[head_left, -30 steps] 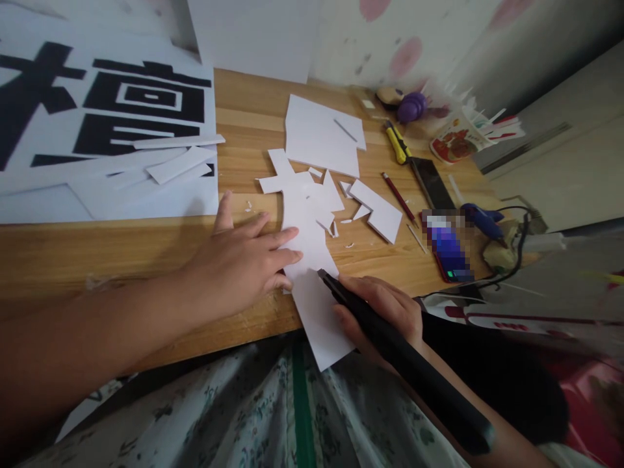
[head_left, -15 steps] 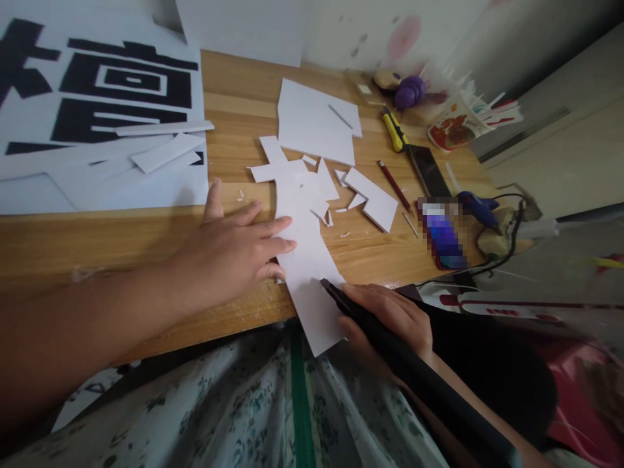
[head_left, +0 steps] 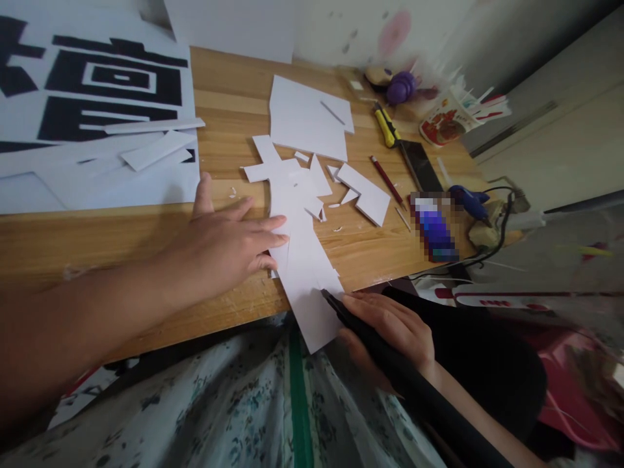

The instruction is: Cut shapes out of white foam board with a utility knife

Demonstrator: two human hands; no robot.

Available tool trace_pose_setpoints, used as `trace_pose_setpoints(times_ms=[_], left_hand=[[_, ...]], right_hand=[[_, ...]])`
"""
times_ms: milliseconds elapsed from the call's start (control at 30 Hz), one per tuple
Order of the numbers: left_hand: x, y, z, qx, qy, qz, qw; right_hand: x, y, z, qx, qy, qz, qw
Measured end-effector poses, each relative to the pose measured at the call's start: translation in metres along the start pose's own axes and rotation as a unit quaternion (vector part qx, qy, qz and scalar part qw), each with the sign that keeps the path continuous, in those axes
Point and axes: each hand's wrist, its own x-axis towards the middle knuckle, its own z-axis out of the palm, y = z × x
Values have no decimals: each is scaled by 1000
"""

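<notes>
A white foam board piece (head_left: pixel 312 273) lies over the table's front edge, its lower end jutting past it. My left hand (head_left: pixel 234 237) rests with fingers spread, fingertips on the board's left side. My right hand (head_left: pixel 390 325) is wrapped round a long black cutting tool (head_left: pixel 370 338), whose tip touches the lower part of the board. A thin line shows on the board just above that tip. Small white offcuts (head_left: pixel 319 175) and an L-shaped white piece (head_left: pixel 365 195) lie beyond, to the right.
Behind are a larger white board (head_left: pixel 309 117) and a sheet with black characters (head_left: pixel 160 182) at left. To the right are a yellow cutter (head_left: pixel 387 125), a red pencil (head_left: pixel 387 180), a dark flat object (head_left: pixel 420 167), a blurred phone (head_left: pixel 436 227) and a paper cup (head_left: pixel 446 120).
The tool's tip has moved slightly down the board with my right hand. My left hand keeps its place on the board. The whole view has shifted a little.
</notes>
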Motion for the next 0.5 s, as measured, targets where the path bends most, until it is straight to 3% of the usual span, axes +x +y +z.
trace_pose_setpoints(times_ms=[500], left_hand=[[4,1,-3,-10,-48,-60,997]], right_hand=[[-13,-16,-11,-6,-2,-10,1000]])
